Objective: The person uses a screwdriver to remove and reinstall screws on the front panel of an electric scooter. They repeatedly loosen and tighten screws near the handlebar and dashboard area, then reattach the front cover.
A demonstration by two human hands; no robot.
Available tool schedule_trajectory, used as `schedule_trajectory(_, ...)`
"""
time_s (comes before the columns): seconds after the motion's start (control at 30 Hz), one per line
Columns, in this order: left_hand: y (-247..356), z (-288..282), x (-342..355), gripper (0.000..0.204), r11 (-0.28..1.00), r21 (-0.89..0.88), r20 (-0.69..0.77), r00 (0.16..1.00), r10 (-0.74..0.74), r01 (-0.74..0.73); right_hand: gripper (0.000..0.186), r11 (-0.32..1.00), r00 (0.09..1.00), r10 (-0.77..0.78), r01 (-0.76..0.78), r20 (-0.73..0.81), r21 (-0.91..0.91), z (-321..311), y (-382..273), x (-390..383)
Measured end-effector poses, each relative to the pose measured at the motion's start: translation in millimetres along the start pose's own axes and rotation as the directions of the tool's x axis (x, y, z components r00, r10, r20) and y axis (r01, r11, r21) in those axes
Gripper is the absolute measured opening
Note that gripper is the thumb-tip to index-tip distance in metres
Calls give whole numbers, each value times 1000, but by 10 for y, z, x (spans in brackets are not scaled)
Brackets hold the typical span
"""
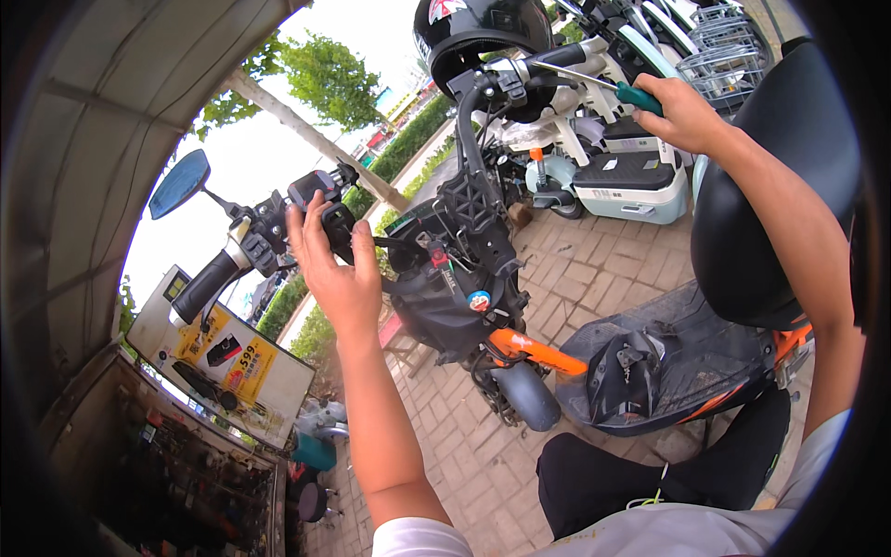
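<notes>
My left hand reaches to the middle of the scooter's handlebar. Its thumb and fingers lie around a small black plastic part, just below the dark display unit. My right hand is closed around the green handle of a screwdriver. The screwdriver's thin metal shaft points left, and its tip is near the black right handlebar grip. Below the handlebar, the scooter's front stands uncovered, with cables and a black frame showing. Whether the shaft touches the grip I cannot tell.
A black helmet hangs by the right handlebar. The left side carries a mirror. A black seat and footboard lie to the right. Parked scooters stand behind. A sign board leans at left.
</notes>
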State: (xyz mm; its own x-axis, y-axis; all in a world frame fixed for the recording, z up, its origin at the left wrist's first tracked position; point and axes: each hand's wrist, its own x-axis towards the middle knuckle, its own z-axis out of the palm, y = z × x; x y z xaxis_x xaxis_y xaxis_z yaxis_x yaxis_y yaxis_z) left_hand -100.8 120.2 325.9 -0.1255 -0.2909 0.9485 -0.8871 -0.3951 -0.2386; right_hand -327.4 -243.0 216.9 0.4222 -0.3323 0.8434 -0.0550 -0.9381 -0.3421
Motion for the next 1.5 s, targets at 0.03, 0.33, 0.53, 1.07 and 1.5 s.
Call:
schedule_trajectory(0.03, -22, -15, -65, 41, 995, -87, -27, 999, -47, 44, 27, 1000, 1000, 16, -16, 12, 6, -12, -3, 2)
schedule_trajectory(0.33, -401, 83, -223, 71, 825, -301, 20, 868, -496, 478, 26, 1000, 1000, 9, -9, 15, 5, 8, -37, -9)
schedule_trajectory(0.53, -438, -33, 2, 65, 827, -153, 90, 841, -534, 542, 24, 999, 997, 34, -32, 63, -25, 31, -25, -2)
schedule_trajectory(1.07, -278, 155, 63, 35, 652, -497, -124, 697, -707, 573, 22, 1000, 1000, 11, -11, 25, -15, 23, 17, -10)
schedule_trajectory(1.5, -334, 163, 58, 25, 653, -558, -70, 755, -652, 512, 20, 997, 999, -53, 54, 10, -49, 32, 5, -17)
